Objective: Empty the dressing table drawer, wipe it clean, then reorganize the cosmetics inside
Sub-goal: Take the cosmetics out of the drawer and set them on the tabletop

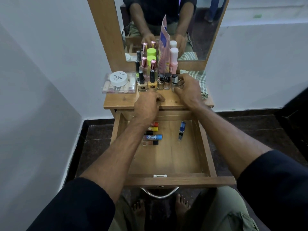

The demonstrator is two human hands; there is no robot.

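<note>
The small wooden counter [116, 101] below the mirror carries a clear plastic case of lipsticks [118, 85], a crowd of upright nail-polish and perfume bottles [152, 75] beside it, and a green-and-white striped cloth [200, 80] at the right edge.

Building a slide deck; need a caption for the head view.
Right hand grips a silver-capped bottle on the dressing table above the open drawer.

- You're in a home, prob. a bedroom corner: wooden dressing table [173, 101] w/ mirror [200, 30].
- Nail polish bottles [152, 82] etc. crowd its top; open drawer [168, 157] below.
- Plain white walls [41, 64], dark tile floor [96, 134], your bare feet [182, 204].
</note>
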